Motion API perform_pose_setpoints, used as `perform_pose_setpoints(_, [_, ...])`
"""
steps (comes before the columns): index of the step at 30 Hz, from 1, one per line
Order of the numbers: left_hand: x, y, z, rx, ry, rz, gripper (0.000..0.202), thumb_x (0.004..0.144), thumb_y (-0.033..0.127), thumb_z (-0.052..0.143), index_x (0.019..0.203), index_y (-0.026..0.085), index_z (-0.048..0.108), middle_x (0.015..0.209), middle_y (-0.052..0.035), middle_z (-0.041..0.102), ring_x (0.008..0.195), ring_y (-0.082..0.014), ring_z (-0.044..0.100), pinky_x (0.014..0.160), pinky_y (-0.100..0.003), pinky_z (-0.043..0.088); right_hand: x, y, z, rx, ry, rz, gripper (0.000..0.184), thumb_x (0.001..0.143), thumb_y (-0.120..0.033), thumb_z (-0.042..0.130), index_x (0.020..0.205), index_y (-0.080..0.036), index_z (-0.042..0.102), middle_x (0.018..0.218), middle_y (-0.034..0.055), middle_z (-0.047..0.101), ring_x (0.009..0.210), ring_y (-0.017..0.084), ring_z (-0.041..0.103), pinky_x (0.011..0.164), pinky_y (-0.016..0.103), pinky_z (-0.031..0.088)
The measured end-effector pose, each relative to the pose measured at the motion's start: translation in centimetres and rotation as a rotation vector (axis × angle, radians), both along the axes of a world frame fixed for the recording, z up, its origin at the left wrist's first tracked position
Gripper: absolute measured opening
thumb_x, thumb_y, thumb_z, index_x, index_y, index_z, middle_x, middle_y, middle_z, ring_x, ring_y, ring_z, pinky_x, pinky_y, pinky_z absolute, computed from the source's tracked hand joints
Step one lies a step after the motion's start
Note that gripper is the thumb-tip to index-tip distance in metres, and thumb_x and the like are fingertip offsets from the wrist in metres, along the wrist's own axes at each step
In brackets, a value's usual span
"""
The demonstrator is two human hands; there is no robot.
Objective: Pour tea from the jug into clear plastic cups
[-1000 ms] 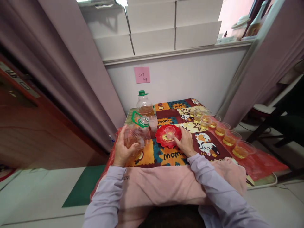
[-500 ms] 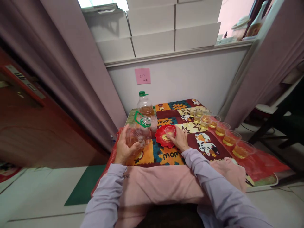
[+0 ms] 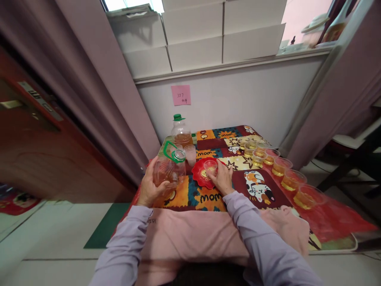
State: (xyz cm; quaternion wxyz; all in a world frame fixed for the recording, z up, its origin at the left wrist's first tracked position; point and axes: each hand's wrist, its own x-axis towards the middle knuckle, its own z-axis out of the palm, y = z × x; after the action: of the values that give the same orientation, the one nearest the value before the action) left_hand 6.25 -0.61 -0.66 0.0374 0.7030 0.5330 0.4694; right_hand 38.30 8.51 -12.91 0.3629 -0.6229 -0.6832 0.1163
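My left hand [image 3: 151, 186] is wrapped around the side of a clear plastic jug [image 3: 169, 172] with a green handle and an uncapped mouth. Amber liquid shows inside the jug, which stands on the table's left side. Between the fingers of my right hand [image 3: 222, 176] is a small clear plastic cup [image 3: 210, 166], over a red scalloped plate [image 3: 200, 184]. How much liquid the cup holds I cannot tell. A stack of clear cups [image 3: 191, 154] stands just behind the jug. Farther back is a second jug [image 3: 182, 133] with a green cap.
Several filled cups [image 3: 282, 166] line the table's right side over red plastic sheeting [image 3: 330, 214]. A patterned cloth [image 3: 208, 198] covers the table, with pink fabric [image 3: 196, 234] at its near edge. A pink note [image 3: 181, 95] is stuck to the wall.
The view has shifted slightly. My left hand stays on the jug and my right hand stays on the cup over the red plate, with little other movement.
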Motion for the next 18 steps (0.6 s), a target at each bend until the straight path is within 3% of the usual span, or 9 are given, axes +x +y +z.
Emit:
perform_pose_setpoints(5, [-0.06, -0.04, -0.07, 0.005, 0.028, -0.013, 0.117, 0.085, 0.091, 0.071, 0.170, 0.014, 0.048, 0.167, -0.0266, 0.060, 0.155, -0.0472, 0.060, 0.130, -0.063, 0.045, 0.17, -0.19, -0.08, 0.010, 0.036, 0.005, 0.080, 0.099, -0.052, 0.076, 0.164, -0.013, 0.053, 0.157, 0.0283, 0.071, 0.148, 0.042, 0.063, 0.135, 0.073, 0.017])
perform_pose_setpoints(11, [-0.38, -0.18, -0.18, 0.018, 0.050, 0.000, 0.115, 0.086, 0.091, 0.070, 0.169, 0.015, 0.048, 0.167, -0.0256, 0.060, 0.157, -0.0474, 0.058, 0.132, -0.063, 0.043, 0.14, -0.16, 0.57, 0.007, 0.030, 0.047, 0.055, 0.100, -0.046, 0.076, 0.147, -0.019, 0.070, 0.148, 0.0234, 0.078, 0.144, 0.042, 0.066, 0.135, 0.075, 0.016])
perform_pose_setpoints(18, [-0.73, -0.26, -0.30, 0.027, 0.021, -0.017, 0.112, 0.089, 0.087, 0.071, 0.172, 0.015, 0.046, 0.168, -0.0247, 0.059, 0.157, -0.0460, 0.058, 0.131, -0.061, 0.044, 0.09, -0.09, 0.60, -0.014, 0.077, 0.041, 0.073, 0.097, -0.046, 0.079, 0.160, -0.015, 0.059, 0.152, 0.0267, 0.075, 0.145, 0.043, 0.066, 0.135, 0.075, 0.014])
